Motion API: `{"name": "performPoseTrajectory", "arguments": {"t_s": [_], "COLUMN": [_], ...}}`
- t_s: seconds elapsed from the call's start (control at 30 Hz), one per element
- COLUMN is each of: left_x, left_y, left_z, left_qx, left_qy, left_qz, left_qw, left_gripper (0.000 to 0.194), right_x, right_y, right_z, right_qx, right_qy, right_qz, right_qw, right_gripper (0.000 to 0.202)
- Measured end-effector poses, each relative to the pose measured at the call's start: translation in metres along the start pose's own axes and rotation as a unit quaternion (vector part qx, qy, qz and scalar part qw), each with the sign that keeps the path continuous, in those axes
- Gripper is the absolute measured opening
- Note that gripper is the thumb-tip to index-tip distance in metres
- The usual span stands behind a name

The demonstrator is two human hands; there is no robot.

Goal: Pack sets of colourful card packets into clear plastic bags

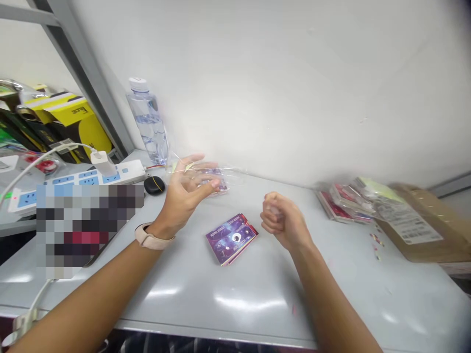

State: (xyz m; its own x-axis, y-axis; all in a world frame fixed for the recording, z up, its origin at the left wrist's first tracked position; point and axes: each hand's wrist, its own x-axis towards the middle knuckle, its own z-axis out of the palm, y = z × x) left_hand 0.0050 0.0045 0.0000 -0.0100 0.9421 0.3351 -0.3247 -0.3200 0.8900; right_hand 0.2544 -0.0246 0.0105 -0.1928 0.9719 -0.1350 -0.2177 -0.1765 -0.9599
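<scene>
My left hand (191,184) is raised over the back of the table, its fingers spread and curved with the thumb apart. Clear plastic film (230,170), smeared by motion, hangs around those fingers; whether they grip it is unclear. Behind the thumb shows part of a purple printed item (222,185). On the table between my hands lies a stack of purple printed cards (232,240), slightly fanned. Just right of it, my right hand (281,218) is curled closed, touching neither the stack nor the table. What lies inside that fist is hidden.
A water bottle (147,125) stands by the wall, near a black case (154,185) and a power strip (136,171). To the right, wrapped packs (348,203) sit beside a cardboard box (449,235). Yellow-black boxes (75,120) are at the far left.
</scene>
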Motion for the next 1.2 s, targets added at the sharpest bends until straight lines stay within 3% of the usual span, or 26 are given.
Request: {"name": "performPoseTrajectory", "arguments": {"t_s": [0.07,0.17,0.37,0.5,0.63,0.73,0.83,0.9,0.97,1.1,1.2], "left_x": [-0.001,-0.002,-0.009,-0.016,-0.015,-0.007,0.0,0.0,-0.004,-0.016,-0.022], "left_y": [0.0,0.0,0.004,0.012,0.008,-0.003,-0.009,-0.006,-0.001,0.003,0.0], "left_z": [0.0,0.002,0.003,0.008,0.007,-0.002,-0.01,-0.011,-0.008,0.001,0.006], "left_qx": [-0.013,-0.02,0.025,0.041,0.026,0.038,0.089,0.174,0.257,0.407,0.479], "left_qy": [-0.005,-0.015,-0.083,-0.145,-0.185,-0.144,-0.054,-0.038,-0.067,-0.202,-0.252], "left_qz": [-0.004,-0.008,-0.027,-0.06,-0.057,-0.009,0.071,0.128,0.15,0.081,0.065], "left_qw": [1.0,1.0,0.996,0.987,0.981,0.989,0.992,0.976,0.952,0.887,0.838], "left_gripper": [0.062,0.06,0.064,0.068,0.089,0.118,0.109,0.11,0.106,0.11,0.116], "right_x": [0.005,0.01,0.012,0.009,0.006,0.006,0.006,0.006,0.005,0.002,0.0], "right_y": [0.0,0.006,0.016,0.012,0.008,0.005,0.003,0.003,0.005,0.008,0.009], "right_z": [-0.003,-0.005,0.0,0.004,0.004,-0.001,-0.005,-0.006,-0.004,0.004,0.008], "right_qx": [0.104,0.146,0.108,0.112,0.106,0.116,0.102,0.066,0.025,-0.037,-0.066], "right_qy": [0.019,0.034,0.017,-0.051,-0.026,0.037,0.073,0.053,0.016,-0.067,-0.105], "right_qz": [0.021,0.072,0.114,0.129,0.083,0.036,0.007,0.008,0.014,0.008,0.007], "right_qw": [0.994,0.986,0.987,0.984,0.991,0.992,0.992,0.996,0.999,0.997,0.992], "right_gripper": [0.019,0.024,0.065,0.07,0.063,0.059,0.057,0.058,0.061,0.066,0.068]}}
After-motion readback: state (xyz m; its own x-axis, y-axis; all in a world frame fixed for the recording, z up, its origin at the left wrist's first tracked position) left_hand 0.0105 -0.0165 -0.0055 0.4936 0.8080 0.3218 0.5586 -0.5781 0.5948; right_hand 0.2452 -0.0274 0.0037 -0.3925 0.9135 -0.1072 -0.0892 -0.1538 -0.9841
